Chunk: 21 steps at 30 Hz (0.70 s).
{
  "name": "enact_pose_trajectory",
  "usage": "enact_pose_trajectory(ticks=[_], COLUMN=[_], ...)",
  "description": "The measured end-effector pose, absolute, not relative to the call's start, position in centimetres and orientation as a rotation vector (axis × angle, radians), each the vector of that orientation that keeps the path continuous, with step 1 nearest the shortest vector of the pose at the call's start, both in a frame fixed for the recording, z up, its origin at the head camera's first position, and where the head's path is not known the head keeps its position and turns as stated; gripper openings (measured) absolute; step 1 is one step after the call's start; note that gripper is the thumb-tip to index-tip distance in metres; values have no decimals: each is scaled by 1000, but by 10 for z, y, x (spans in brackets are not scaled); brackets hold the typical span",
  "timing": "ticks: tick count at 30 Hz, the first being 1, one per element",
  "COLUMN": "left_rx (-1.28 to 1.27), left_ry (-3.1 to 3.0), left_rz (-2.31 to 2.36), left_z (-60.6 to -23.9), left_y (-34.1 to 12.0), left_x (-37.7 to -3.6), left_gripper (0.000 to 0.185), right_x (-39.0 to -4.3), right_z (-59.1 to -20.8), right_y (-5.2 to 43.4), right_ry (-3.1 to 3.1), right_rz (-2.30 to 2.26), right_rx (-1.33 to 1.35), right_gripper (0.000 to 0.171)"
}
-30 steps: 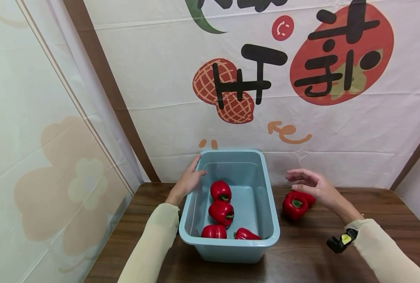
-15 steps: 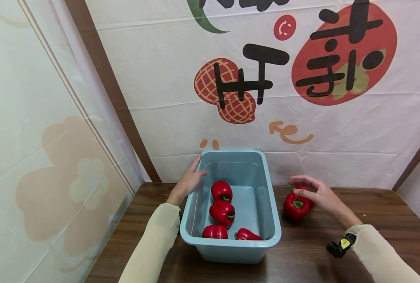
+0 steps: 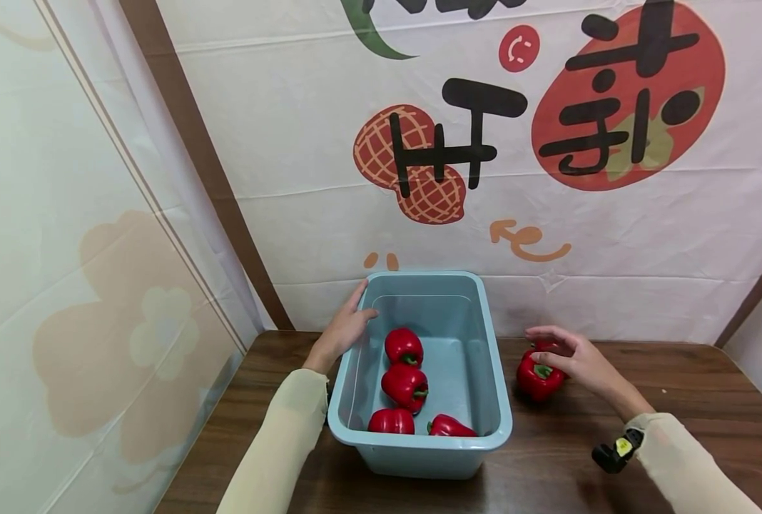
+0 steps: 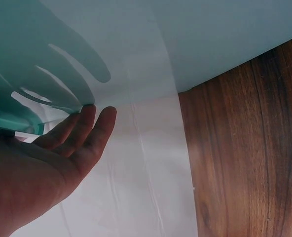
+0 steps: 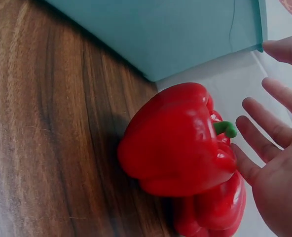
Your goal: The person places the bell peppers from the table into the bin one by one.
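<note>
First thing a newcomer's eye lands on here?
Probably the red peppers: four lie inside the light blue bin at the table's middle, and two more red peppers sit on the wooden table just right of it. The right hand hovers open right beside that pair, while the left hand rests on the bin's far left rim. Behind, a white banner with bold black characters fills the wall.

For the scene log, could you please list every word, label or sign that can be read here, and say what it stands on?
Backdrop cloth: large black characters over a peanut drawing and a red fruit drawing; they appear mirrored, so I cannot read them.
Backdrop cloth, top edge: more black strokes, cut off, unreadable.
Yellow tag on the wrist device: too small to read.
Blue bin, red peppers, table: no text.
</note>
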<state>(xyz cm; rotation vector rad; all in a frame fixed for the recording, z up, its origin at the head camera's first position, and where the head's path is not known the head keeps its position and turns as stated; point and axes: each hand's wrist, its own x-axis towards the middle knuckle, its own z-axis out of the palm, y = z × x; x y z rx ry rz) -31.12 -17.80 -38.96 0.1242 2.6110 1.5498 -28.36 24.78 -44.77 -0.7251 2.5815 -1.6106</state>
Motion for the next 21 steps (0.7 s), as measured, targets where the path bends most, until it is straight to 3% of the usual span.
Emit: enact_pose_trajectory(ticks=[21], left_rx=[126], left_ry=[2576], left_rz=[1577], left_z=[-388], left_y=[-177], left_x=[-310], left_gripper=[68], right_x=[-281], right_z=[-472], right_y=[242], right_ry=[2629], right_rz=[-1447], right_rx=[-551], right_gripper=[61])
